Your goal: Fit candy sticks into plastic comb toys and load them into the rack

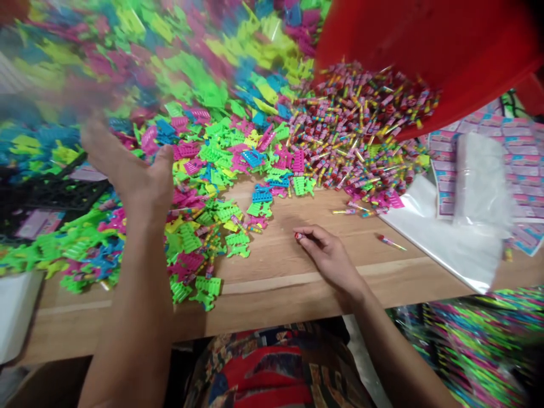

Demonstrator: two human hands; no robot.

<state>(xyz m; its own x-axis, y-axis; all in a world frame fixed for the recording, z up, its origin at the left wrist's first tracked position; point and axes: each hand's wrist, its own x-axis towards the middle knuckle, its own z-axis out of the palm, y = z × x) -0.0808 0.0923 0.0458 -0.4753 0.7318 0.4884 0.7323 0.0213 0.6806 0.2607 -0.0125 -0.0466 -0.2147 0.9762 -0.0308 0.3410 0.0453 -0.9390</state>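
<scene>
Left hand: the left hand [131, 175] was raised above the tabletop's left part, spread flat, holding nothing, over the plastic pieces [204, 170].
Right hand: the right hand [329, 255] rested near the wooden tabletop's [297, 283] front edge, fingertips pinching a small wrapped stick [298, 235].
Sticks: a heap of wrapped sticks [357, 130] lay toward the far right, under a red tub [425, 45].
Bags: clear bags [459, 226] lay at the right edge.

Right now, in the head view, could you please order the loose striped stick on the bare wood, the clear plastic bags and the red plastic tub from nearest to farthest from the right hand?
From the right hand:
1. Loose striped stick, just to its right on the wood.
2. Clear plastic bags, farther right, near the table's edge.
3. Red plastic tub, far top right, tipped over the heap of sticks.
</scene>
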